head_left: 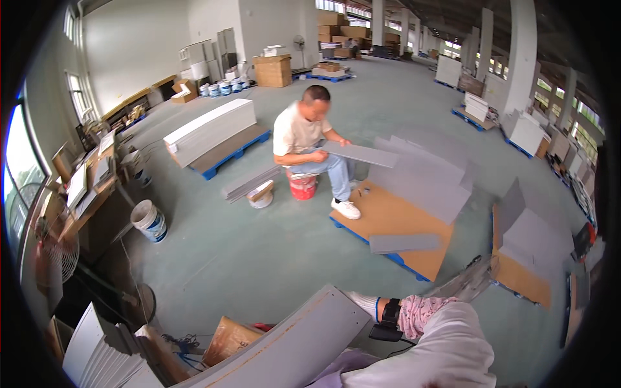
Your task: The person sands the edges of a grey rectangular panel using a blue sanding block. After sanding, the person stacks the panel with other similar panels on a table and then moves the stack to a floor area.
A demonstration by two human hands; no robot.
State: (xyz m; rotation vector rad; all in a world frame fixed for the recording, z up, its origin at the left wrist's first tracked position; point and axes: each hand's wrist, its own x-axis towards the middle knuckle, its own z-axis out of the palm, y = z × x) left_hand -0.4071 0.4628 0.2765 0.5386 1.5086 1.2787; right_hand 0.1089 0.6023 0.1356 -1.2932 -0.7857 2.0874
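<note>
A long grey panel (294,339) slants up from the lower left, with small holes near its upper end and a brownish line along its length. My right hand (363,304), in a white glove, grips that upper end. Its fingers are hidden behind the panel. On the right wrist is a black strapped device (387,321), just below a pink floral cuff (424,313). My left hand does not show. Below and left of the panel are a stack of white boards (107,352) and a brown-taped package (229,341).
Ahead, a person (307,136) sits on a red bucket (302,187), holding a grey board (362,154). Grey sheets (420,178) lie on a cardboard-topped pallet (414,255). A white bucket (149,221) stands left; white panels (213,129) rest on another pallet.
</note>
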